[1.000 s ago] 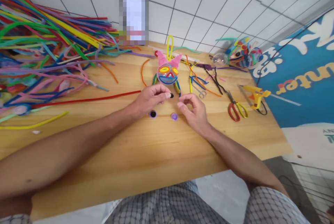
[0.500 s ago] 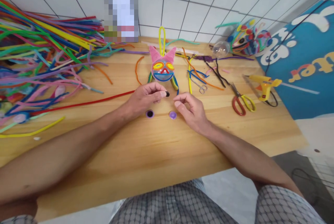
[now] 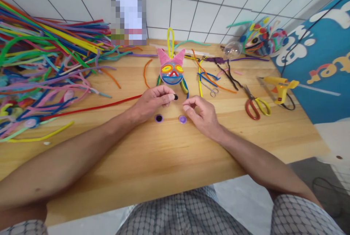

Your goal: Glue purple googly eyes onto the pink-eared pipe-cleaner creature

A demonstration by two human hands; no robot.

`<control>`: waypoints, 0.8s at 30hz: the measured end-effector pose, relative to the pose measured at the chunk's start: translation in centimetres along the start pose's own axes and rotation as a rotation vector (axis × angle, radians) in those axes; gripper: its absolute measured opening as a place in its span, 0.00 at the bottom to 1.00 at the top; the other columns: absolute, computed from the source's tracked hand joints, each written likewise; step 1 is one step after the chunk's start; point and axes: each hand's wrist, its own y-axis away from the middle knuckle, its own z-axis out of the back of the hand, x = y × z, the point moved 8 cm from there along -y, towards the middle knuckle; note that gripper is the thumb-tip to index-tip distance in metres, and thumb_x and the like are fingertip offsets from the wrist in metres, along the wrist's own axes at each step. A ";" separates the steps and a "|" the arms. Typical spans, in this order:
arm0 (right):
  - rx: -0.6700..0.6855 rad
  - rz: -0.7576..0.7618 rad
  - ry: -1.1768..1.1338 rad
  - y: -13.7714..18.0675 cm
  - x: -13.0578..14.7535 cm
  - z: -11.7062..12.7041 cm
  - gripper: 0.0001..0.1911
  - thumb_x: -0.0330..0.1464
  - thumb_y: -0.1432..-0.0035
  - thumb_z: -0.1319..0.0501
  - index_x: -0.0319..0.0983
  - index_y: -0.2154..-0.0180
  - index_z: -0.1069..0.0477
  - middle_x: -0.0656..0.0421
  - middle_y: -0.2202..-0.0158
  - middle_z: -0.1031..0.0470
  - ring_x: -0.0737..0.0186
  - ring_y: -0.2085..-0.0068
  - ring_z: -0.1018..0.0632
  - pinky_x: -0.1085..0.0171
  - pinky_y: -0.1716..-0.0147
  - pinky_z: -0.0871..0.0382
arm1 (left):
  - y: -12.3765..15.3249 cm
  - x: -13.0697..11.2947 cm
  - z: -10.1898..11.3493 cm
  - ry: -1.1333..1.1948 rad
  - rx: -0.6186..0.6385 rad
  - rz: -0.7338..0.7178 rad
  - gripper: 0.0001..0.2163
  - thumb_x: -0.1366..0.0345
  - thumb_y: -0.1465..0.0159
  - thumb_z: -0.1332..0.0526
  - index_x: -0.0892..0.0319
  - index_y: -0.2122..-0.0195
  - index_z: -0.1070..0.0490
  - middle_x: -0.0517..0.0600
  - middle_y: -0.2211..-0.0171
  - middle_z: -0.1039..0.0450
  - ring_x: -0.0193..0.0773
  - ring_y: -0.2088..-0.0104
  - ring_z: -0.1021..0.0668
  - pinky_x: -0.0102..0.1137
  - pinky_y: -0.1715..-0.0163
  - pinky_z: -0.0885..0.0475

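My left hand (image 3: 160,98) pinches a small black coil (image 3: 175,97) between thumb and fingertips, above the table. Close by on the right, my right hand (image 3: 201,112) has its fingers curled in, thumb and forefinger tips nearly together, with nothing visible between them. Below the hands lie two purple discs: one with a black centre (image 3: 159,118), the other plain purple (image 3: 182,119). Just behind the hands stands a clear ball figure (image 3: 172,76) with pink ears, yellow and orange eyes, a blue mouth line, striped limbs and a yellow loop on top.
A big heap of coloured pipe cleaners (image 3: 54,63) covers the left side. Right of the figure are loose pipe cleaner pieces, small metal scissors (image 3: 214,92), larger scissors (image 3: 255,107) and a yellow glue gun (image 3: 283,88). A clear dome (image 3: 232,50) and a decorated figure (image 3: 257,39) stand behind.
The view has shifted slightly. Both hands stay almost in the same place, the left one still pinching the black coil.
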 end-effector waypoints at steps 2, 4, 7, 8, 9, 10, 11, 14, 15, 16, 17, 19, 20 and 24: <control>0.003 -0.004 0.004 0.0 -0.1 0.0 0.05 0.36 0.28 0.37 0.45 0.60 0.24 0.61 0.67 0.21 0.60 0.64 0.21 0.59 0.60 0.25 | 0.0 0.0 0.0 0.000 0.008 0.001 0.17 0.49 0.40 0.26 0.56 0.66 0.24 0.44 0.74 0.29 0.33 0.72 0.30 0.30 0.67 0.31; 0.008 -0.007 0.017 0.0 -0.2 -0.1 0.06 0.36 0.28 0.37 0.44 0.60 0.24 0.60 0.66 0.21 0.60 0.64 0.21 0.59 0.59 0.25 | 0.2 -0.2 -0.1 -0.014 0.002 -0.007 0.17 0.48 0.39 0.27 0.56 0.65 0.24 0.44 0.73 0.29 0.34 0.72 0.29 0.31 0.66 0.31; 0.003 0.006 0.026 0.0 -0.3 -0.1 0.05 0.35 0.28 0.37 0.44 0.60 0.24 0.60 0.66 0.21 0.60 0.64 0.21 0.60 0.59 0.25 | 0.9 -1.2 -0.1 -0.081 -0.045 -0.077 0.15 0.50 0.37 0.28 0.56 0.64 0.23 0.45 0.71 0.26 0.35 0.70 0.28 0.31 0.65 0.29; -0.002 0.017 0.020 0.0 -0.2 -0.1 0.04 0.34 0.29 0.37 0.44 0.60 0.24 0.60 0.66 0.21 0.61 0.64 0.21 0.60 0.59 0.25 | 1.2 -1.7 -0.2 -0.109 -0.065 -0.121 0.14 0.51 0.35 0.28 0.57 0.63 0.23 0.46 0.70 0.25 0.35 0.69 0.27 0.31 0.65 0.29; -0.009 0.030 0.009 0.0 -0.1 -0.1 0.04 0.34 0.29 0.37 0.44 0.59 0.24 0.60 0.66 0.21 0.61 0.64 0.21 0.61 0.60 0.25 | 1.7 -2.3 -0.3 -0.132 -0.081 -0.172 0.13 0.52 0.34 0.29 0.57 0.62 0.22 0.46 0.69 0.24 0.35 0.69 0.27 0.31 0.65 0.29; -0.017 0.043 -0.003 0.1 0.0 0.0 0.03 0.33 0.29 0.37 0.44 0.59 0.25 0.61 0.65 0.21 0.61 0.64 0.21 0.61 0.60 0.25 | 2.1 -2.8 -0.5 -0.151 -0.091 -0.223 0.12 0.53 0.32 0.30 0.57 0.62 0.22 0.47 0.68 0.24 0.35 0.68 0.26 0.31 0.64 0.29; -0.026 0.060 -0.014 0.1 0.2 0.0 0.02 0.33 0.28 0.36 0.44 0.58 0.25 0.61 0.65 0.21 0.62 0.64 0.21 0.61 0.61 0.25 | 2.5 -3.2 -0.8 -0.163 -0.095 -0.273 0.11 0.54 0.30 0.30 0.57 0.61 0.21 0.47 0.67 0.23 0.35 0.68 0.26 0.30 0.64 0.29; -0.057 0.129 -0.029 0.3 1.1 0.3 0.03 0.34 0.28 0.35 0.44 0.58 0.27 0.61 0.65 0.21 0.62 0.64 0.21 0.62 0.62 0.25 | 3.7 -4.1 -1.7 -0.166 -0.074 -0.400 0.09 0.57 0.28 0.31 0.57 0.61 0.21 0.49 0.65 0.20 0.34 0.67 0.24 0.29 0.64 0.28; -0.069 0.161 -0.029 0.4 1.6 0.4 0.03 0.34 0.28 0.34 0.44 0.58 0.27 0.61 0.65 0.21 0.62 0.64 0.20 0.61 0.62 0.25 | 4.0 -4.2 -2.0 -0.156 -0.066 -0.431 0.09 0.57 0.27 0.30 0.57 0.61 0.21 0.49 0.65 0.20 0.34 0.67 0.23 0.29 0.64 0.27; -0.081 0.196 -0.030 0.5 2.0 0.5 0.04 0.34 0.28 0.34 0.44 0.57 0.27 0.61 0.65 0.21 0.62 0.64 0.20 0.61 0.62 0.25 | 4.2 -4.3 -2.2 -0.141 -0.060 -0.453 0.09 0.58 0.27 0.30 0.57 0.60 0.21 0.49 0.64 0.20 0.33 0.67 0.23 0.28 0.64 0.27; -0.092 0.229 -0.030 0.6 2.4 0.7 0.04 0.34 0.29 0.33 0.44 0.57 0.28 0.61 0.65 0.21 0.62 0.63 0.20 0.62 0.61 0.25 | 4.4 -4.3 -2.4 -0.123 -0.055 -0.464 0.08 0.58 0.26 0.30 0.57 0.60 0.20 0.49 0.64 0.20 0.33 0.68 0.23 0.28 0.65 0.27; -0.111 0.284 -0.022 0.8 3.1 0.9 0.05 0.34 0.29 0.33 0.44 0.56 0.28 0.61 0.64 0.21 0.62 0.62 0.19 0.62 0.61 0.25 | 4.7 -4.3 -2.7 -0.088 -0.056 -0.459 0.08 0.59 0.26 0.31 0.57 0.59 0.20 0.48 0.65 0.21 0.32 0.69 0.24 0.27 0.67 0.27; -0.118 0.301 -0.013 0.8 3.4 1.0 0.05 0.34 0.29 0.32 0.44 0.56 0.28 0.61 0.64 0.21 0.62 0.62 0.19 0.62 0.61 0.25 | 4.8 -4.2 -2.7 -0.072 -0.060 -0.449 0.08 0.59 0.26 0.30 0.57 0.59 0.20 0.48 0.66 0.21 0.32 0.70 0.24 0.27 0.68 0.28; -0.145 0.324 0.052 1.0 3.9 1.2 0.04 0.33 0.28 0.33 0.44 0.57 0.28 0.60 0.65 0.20 0.61 0.64 0.19 0.61 0.62 0.25 | 4.8 -4.1 -2.7 -0.021 -0.103 -0.404 0.09 0.57 0.27 0.29 0.57 0.60 0.19 0.47 0.69 0.23 0.31 0.72 0.25 0.27 0.71 0.29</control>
